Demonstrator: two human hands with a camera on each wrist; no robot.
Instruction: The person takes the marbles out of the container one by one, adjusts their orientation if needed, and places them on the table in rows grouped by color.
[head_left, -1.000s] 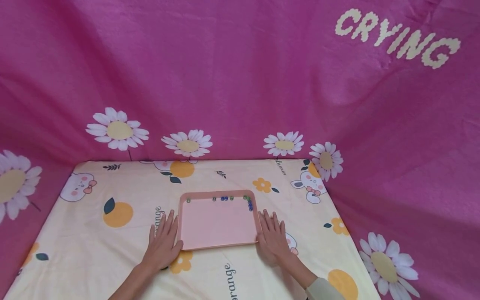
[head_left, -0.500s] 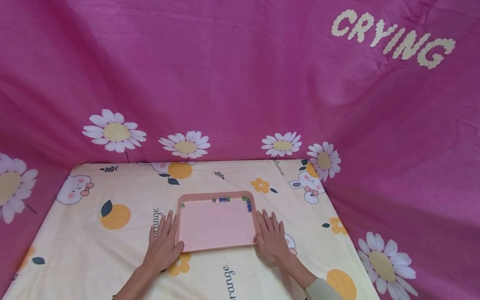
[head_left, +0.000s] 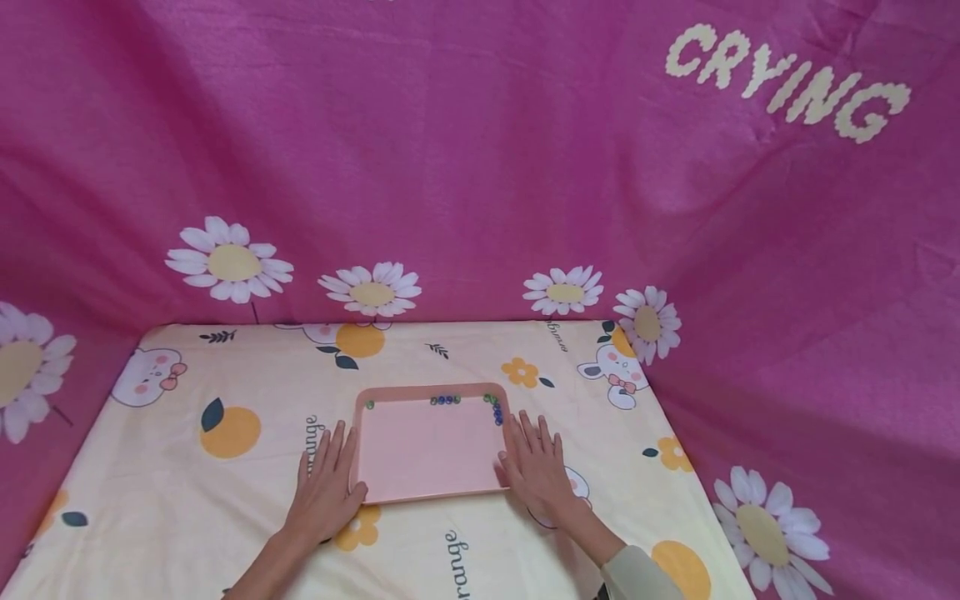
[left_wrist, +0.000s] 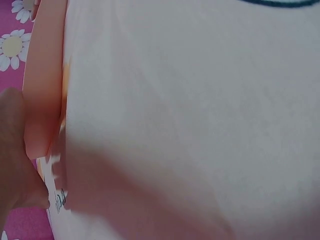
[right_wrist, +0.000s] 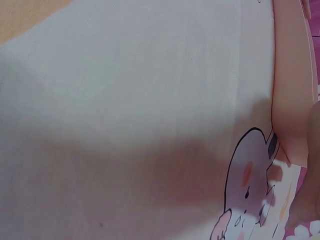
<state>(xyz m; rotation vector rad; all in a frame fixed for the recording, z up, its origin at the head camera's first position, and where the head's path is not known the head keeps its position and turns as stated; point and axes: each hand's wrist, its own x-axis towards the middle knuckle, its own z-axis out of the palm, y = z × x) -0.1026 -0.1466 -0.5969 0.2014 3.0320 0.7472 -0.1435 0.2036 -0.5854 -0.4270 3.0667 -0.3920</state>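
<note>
1. Left hand: lower centre-left of the head view, lying flat on the cloth with fingers straight and slightly spread. Its thumb side meets the left edge of the tray; nothing is gripped. In the left wrist view only a sliver of the hand shows at the left edge of the frame, next to the tray's side wall.

2. Right hand: lower centre-right of the head view, likewise flat with fingers extended. Its inner edge lies on or against the tray's right rim; it holds nothing.

3. Tray: pink, rectangular, rounded corners, low in the centre of the head view between the two hands. It sits flat on the cloth.

4. Beads: small green and blue ones, all gathered along the tray's far rim. One lies alone at the upper-left corner, a short row at the middle of that rim, a cluster running down the upper-right corner. The tray floor nearer the hands is bare.

5. Tablecloth: pale yellow, printed with oranges, flowers, rabbits and lettering; covers the table in the lower half of the frame.

6. Backdrop: magenta fabric with daisies, lettering "CRYING" at upper right.

7. Step in hand, as judged: bracing the tray from both sides, before any lift or tilt.

8. Next move, as judged: an even grip on both side rims and a level, slow motion, since the loose beads would roll readily.
</note>
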